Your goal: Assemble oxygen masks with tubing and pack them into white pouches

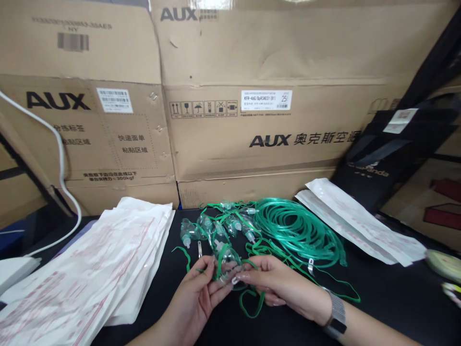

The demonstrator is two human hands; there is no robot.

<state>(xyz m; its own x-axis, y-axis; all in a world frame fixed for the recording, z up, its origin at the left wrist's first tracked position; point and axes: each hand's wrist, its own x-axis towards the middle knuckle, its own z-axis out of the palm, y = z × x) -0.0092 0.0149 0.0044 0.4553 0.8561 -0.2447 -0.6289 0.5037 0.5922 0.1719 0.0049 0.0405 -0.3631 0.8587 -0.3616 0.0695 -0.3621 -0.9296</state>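
A clear oxygen mask with a green elastic strap is held low in front of me. My left hand grips its left side between thumb and fingers. At the mask's lower edge, my right hand pinches a small silver metal strip against it. A loop of green strap hangs below the right fingers. Just behind lie several more clear masks with green straps. One loose metal strip rests left of the held mask, and another strip lies to the right.
Coiled green tubing lies behind my right hand. White printed pouches are stacked at left; more pouches lie back right. Large cardboard boxes wall off the back. A black bag and a tape roll are at right.
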